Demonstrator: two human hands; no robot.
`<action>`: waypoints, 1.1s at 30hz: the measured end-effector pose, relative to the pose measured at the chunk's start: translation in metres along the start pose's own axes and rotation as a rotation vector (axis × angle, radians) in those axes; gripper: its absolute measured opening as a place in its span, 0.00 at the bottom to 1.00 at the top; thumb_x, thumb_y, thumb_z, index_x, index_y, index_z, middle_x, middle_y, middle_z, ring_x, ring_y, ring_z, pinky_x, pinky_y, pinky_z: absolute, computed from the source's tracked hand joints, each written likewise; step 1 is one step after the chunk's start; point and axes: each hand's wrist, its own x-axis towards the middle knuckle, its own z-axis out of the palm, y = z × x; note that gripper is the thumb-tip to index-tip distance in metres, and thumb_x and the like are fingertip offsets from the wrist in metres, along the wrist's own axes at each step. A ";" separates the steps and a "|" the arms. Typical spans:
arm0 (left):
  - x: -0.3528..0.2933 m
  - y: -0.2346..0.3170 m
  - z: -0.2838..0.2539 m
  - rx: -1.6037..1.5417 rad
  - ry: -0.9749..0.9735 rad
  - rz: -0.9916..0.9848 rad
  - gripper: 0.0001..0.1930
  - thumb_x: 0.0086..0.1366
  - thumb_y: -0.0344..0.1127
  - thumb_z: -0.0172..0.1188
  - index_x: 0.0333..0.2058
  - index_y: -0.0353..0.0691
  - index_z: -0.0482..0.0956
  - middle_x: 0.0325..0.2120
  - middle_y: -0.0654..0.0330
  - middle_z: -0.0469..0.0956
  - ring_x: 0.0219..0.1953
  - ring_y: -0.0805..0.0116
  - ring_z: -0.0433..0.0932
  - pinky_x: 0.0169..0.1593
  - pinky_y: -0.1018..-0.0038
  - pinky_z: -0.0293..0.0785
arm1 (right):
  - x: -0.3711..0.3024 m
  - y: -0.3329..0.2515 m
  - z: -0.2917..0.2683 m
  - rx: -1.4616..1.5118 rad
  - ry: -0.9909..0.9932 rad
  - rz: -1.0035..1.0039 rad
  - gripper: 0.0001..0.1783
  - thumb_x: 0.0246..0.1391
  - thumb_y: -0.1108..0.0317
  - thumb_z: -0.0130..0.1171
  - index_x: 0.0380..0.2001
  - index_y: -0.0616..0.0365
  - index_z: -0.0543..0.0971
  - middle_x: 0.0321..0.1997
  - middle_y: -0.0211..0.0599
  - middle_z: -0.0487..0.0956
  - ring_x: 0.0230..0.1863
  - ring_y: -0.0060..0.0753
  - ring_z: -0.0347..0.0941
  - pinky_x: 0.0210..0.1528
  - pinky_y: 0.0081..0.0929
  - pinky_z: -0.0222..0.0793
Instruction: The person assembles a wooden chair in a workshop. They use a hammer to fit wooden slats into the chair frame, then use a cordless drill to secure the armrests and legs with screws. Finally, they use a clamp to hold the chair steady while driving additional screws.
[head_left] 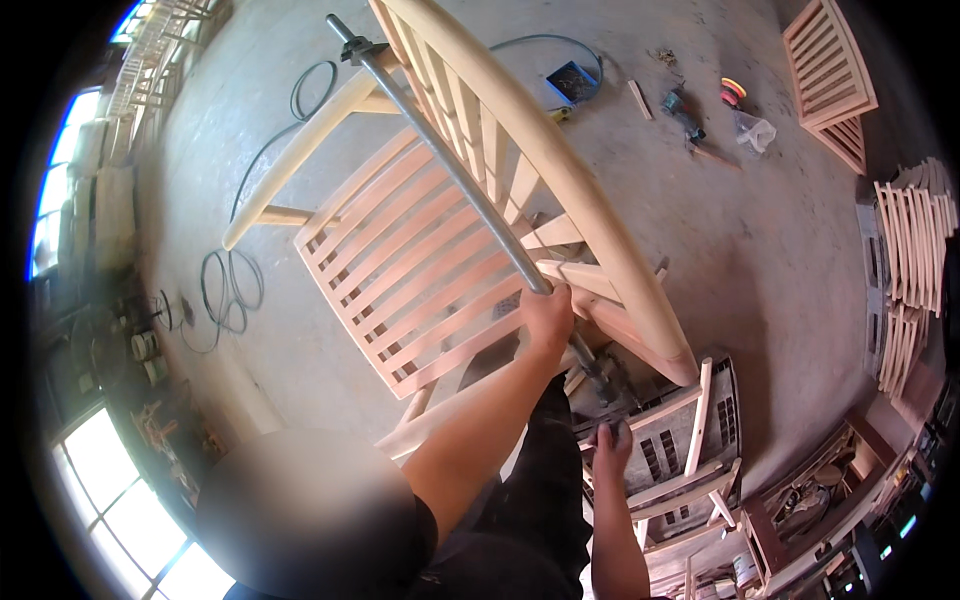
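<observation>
A long grey pipe clamp (455, 172) lies slantwise across a pale wooden slatted bench (390, 255). It runs along the inside of the curved backrest rail (590, 215). Its far black jaw (357, 48) is by the bench's far end, close to the armrest. My left hand (548, 315) is wrapped round the pipe towards its near end. Below it, my right hand (611, 448) is closed at the dark end of the clamp, just past the near jaw (598, 388). The fingers partly hide what they grip there.
A hose (222, 300) trails over the concrete floor on the left. Beyond the backrest lie a blue tray (571, 82), a power tool (682, 115) and a plastic bag (754, 131). Slatted panels (830, 70), stacked curved slats (912, 250) and a wooden chair frame (700, 430) stand to the right.
</observation>
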 end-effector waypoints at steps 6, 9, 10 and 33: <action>-0.001 0.003 -0.003 -0.004 -0.036 -0.018 0.15 0.56 0.31 0.61 0.40 0.27 0.78 0.33 0.45 0.82 0.38 0.54 0.82 0.45 0.64 0.75 | 0.018 -0.079 -0.035 -0.227 0.200 -0.197 0.17 0.67 0.62 0.57 0.51 0.64 0.77 0.33 0.32 0.78 0.30 0.22 0.74 0.35 0.24 0.73; -0.004 0.008 -0.004 0.054 -0.021 0.070 0.14 0.57 0.31 0.60 0.39 0.27 0.78 0.31 0.46 0.82 0.36 0.56 0.81 0.42 0.64 0.75 | 0.101 -0.055 -0.065 -0.414 0.242 -0.380 0.18 0.66 0.63 0.58 0.52 0.65 0.77 0.48 0.43 0.80 0.46 0.35 0.77 0.49 0.36 0.74; -0.006 0.006 -0.002 0.081 -0.024 0.109 0.13 0.57 0.31 0.60 0.39 0.27 0.78 0.31 0.46 0.82 0.35 0.56 0.81 0.42 0.64 0.75 | 0.125 -0.040 -0.068 -0.376 0.251 -0.393 0.18 0.65 0.63 0.60 0.51 0.65 0.78 0.50 0.44 0.79 0.49 0.37 0.76 0.50 0.37 0.74; -0.013 -0.025 -0.037 0.151 -0.434 0.434 0.19 0.68 0.42 0.59 0.48 0.33 0.70 0.37 0.51 0.77 0.41 0.56 0.76 0.47 0.64 0.72 | 0.076 0.059 0.010 -0.005 0.097 -0.076 0.19 0.67 0.58 0.53 0.44 0.68 0.77 0.39 0.45 0.79 0.38 0.35 0.79 0.35 0.35 0.81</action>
